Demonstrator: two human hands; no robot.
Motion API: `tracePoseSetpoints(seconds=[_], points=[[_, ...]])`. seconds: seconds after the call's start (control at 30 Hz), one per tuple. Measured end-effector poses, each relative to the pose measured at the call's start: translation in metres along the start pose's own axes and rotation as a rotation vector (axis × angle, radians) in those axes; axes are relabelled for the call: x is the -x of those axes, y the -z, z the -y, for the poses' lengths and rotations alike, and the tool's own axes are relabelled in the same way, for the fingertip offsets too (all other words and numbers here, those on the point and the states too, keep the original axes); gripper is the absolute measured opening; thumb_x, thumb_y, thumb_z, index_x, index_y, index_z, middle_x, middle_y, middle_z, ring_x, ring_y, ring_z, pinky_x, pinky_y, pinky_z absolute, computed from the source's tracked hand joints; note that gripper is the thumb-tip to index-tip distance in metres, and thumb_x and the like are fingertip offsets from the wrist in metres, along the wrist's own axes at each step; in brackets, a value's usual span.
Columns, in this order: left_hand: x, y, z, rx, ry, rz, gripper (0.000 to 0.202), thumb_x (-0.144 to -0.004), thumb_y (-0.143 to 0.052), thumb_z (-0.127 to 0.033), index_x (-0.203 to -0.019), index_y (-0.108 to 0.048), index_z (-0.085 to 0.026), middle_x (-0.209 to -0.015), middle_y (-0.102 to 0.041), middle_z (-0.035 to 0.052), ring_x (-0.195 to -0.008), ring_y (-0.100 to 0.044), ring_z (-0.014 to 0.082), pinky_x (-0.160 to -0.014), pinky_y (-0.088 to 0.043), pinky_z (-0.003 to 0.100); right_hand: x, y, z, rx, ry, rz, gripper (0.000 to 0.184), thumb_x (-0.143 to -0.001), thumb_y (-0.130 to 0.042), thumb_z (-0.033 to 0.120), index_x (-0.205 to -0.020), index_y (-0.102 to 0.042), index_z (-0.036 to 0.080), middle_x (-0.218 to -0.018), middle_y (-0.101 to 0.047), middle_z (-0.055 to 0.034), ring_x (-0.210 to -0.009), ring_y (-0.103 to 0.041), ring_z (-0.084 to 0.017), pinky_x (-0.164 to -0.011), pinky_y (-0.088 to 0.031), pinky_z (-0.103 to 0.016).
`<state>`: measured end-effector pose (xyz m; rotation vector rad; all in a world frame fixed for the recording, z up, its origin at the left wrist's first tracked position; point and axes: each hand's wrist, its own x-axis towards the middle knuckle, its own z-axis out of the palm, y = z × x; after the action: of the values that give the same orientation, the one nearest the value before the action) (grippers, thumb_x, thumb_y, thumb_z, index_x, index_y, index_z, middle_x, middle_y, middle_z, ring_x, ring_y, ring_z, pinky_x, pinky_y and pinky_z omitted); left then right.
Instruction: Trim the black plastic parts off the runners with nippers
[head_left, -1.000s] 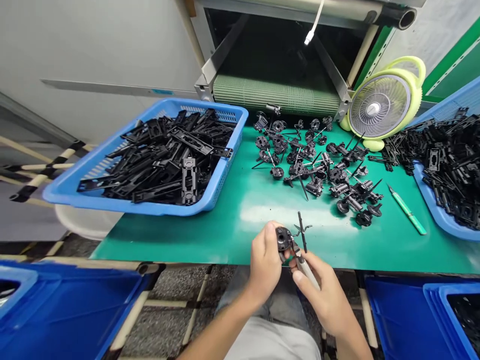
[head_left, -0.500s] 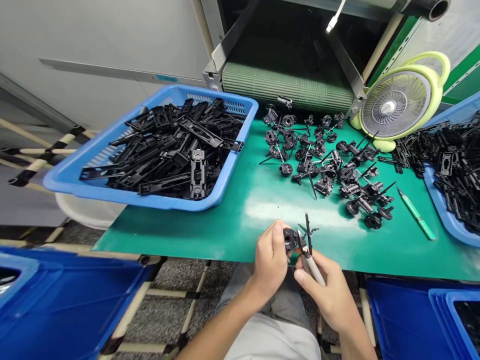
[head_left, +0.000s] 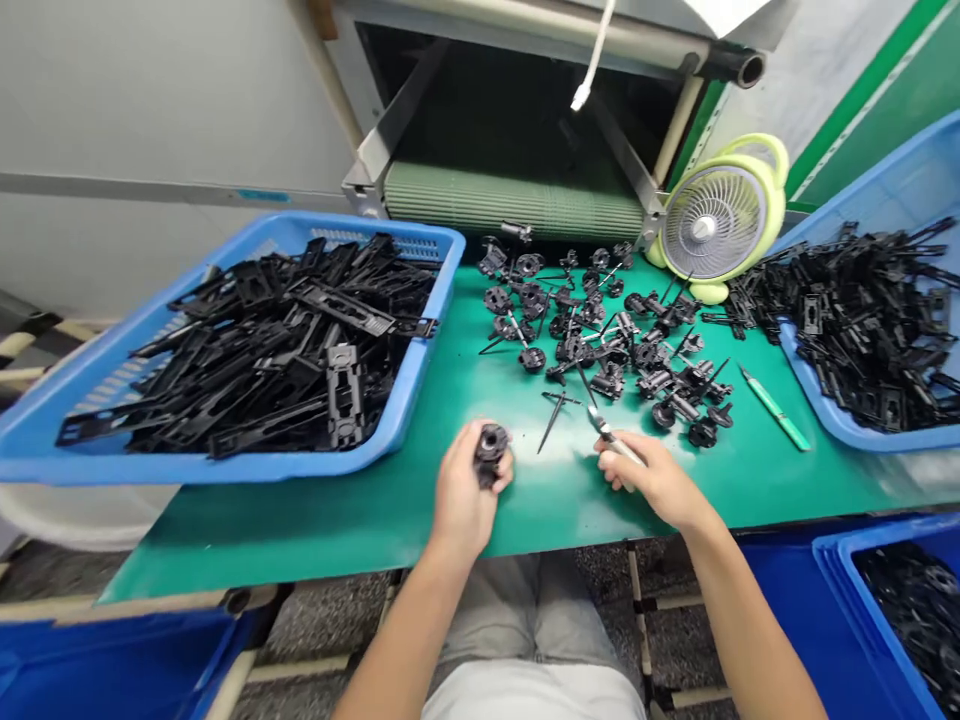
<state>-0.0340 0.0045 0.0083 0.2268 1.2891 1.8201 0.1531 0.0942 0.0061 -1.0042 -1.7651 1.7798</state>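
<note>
My left hand (head_left: 463, 492) is closed around a round black plastic part (head_left: 491, 447) near the front edge of the green table (head_left: 375, 490). My right hand (head_left: 651, 475) grips a small pair of cutters (head_left: 611, 438), its tip pointing up and left. Between the hands a thin black plastic sprue piece (head_left: 553, 412) lies loose on the mat. Just beyond it spreads a pile of black moulded parts with sprues (head_left: 607, 330).
A blue basket of long black parts (head_left: 247, 340) stands at the left, another heaped blue basket (head_left: 862, 320) at the right. A green knife (head_left: 776, 410) lies near the pile. Behind are a conveyor belt (head_left: 510, 205) and a small fan (head_left: 716, 220). Blue bins (head_left: 862, 620) stand below.
My hands have moved apart: the left carries the round part to the left, the right holds the cutters to the right. The sprue piece now lies on the mat.
</note>
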Motion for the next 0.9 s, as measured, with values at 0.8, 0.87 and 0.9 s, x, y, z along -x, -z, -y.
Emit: tracePoseSetpoints(seconds=[0.8,0.87,0.9], points=[[0.153,-0.236,0.124,-0.781,-0.201,1.184,0.058,-0.092,-0.044,-0.047,-0.139,-0.042,-0.014,-0.149,-0.038,0.0201,-0.136,-0.04,0.0314,-0.108,-0.035,0.045,-0.001,0.021,-0.031,-0.451,0.316,-0.542,0.037,-0.072,-0.067,0.047,-0.094,-0.06,0.019,-0.076,-0.057,-0.0006,-0.064,-0.055,-0.014,-0.062,-0.046,-0.028],[0.132,-0.195,0.097,-0.709,-0.424,1.099,0.044,-0.094,-0.042,-0.041,-0.129,-0.052,-0.017,-0.13,-0.059,0.015,-0.12,-0.056,0.025,-0.101,-0.043,0.038,0.001,0.021,-0.034,-0.502,0.312,-0.574,0.037,-0.072,-0.067,0.047,-0.097,-0.059,0.02,-0.08,-0.059,-0.0011,-0.066,-0.055,-0.015,-0.062,-0.046,-0.028],[0.118,-0.169,0.084,-0.706,-0.529,1.011,0.035,-0.095,-0.041,-0.038,-0.118,-0.059,-0.018,-0.113,-0.067,0.0114,-0.105,-0.063,0.0217,-0.093,-0.047,0.034,0.003,0.02,-0.036,-0.53,0.307,-0.585,0.037,-0.073,-0.068,0.047,-0.098,-0.059,0.021,-0.081,-0.06,-0.0012,-0.066,-0.056,-0.015,-0.063,-0.046,-0.028]])
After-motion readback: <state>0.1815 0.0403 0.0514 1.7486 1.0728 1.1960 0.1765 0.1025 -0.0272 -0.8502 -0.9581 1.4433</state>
